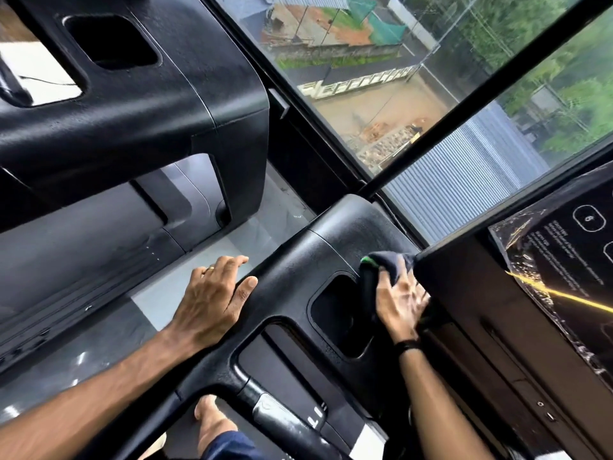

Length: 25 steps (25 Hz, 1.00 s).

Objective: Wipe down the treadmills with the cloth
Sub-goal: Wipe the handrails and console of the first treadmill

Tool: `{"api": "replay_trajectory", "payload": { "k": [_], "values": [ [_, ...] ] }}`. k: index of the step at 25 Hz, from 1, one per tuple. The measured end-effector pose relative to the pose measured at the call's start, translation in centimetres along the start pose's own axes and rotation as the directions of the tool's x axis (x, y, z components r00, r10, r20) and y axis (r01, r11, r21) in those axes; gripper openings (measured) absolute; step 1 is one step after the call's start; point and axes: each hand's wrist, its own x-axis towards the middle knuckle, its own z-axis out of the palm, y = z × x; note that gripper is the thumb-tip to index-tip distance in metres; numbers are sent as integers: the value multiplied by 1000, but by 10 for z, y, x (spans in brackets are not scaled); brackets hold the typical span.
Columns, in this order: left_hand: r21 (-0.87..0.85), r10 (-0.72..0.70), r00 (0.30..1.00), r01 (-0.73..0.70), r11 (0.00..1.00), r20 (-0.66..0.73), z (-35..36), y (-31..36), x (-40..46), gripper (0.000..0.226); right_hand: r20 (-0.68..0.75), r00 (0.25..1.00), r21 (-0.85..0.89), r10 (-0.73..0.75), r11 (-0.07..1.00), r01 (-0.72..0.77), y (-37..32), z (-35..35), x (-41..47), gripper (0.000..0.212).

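Dark cloth (pixel 393 265) with green edge lies bunched against the black treadmill (pixel 298 260) console.

right hand (pixel 399 302) motion-blurred over cloth (pixel 389 263)

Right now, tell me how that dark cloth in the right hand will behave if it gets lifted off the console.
The cloth looks soft and floppy: it bunches in folds under the right hand. It is probably light, since the fingers alone gather it. It will likely drape rather than hold shape, and seems unlikely to slip on the textured treadmill console.
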Motion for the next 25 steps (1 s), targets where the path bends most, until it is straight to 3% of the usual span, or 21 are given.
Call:
{"api": "replay_trajectory", "payload": {
  "k": [3, 7, 11, 14, 18, 20, 25],
  "values": [
    [-6, -27, 1000, 27, 1000, -14, -1, 1, 1, 62, 123, 988, 137, 95, 984, -112, -36, -3, 48, 59],
    [-9, -15, 1000, 15, 1000, -11, 0, 2, 6, 61, 67, 981, -165, -184, 967, 193, -87, 24, 64, 68],
    [11, 10, 1000, -10, 1000, -9, 2, -2, 5, 61, 160, 847, -90, -507, 847, 524, -108, 41, -9, 62],
    [32, 25, 1000, -25, 999, -8, 1, 0, 6, 62, 159, 773, 0, -614, 783, 622, -108, 46, -41, 60],
    [119, 54, 999, -54, 991, 6, -1, -2, 7, 67, 141, 793, -4, -593, 801, 599, -99, 37, 0, 54],
    [134, 43, 999, -43, 990, 5, -1, -3, 6, 64, 129, 842, -26, -524, 847, 531, -85, 31, 27, 56],
    [127, 32, 999, -30, 991, -14, -2, -3, 2, 59, 161, 968, 101, -193, 979, 178, -41, 3, 42, 64]
  ]
}}
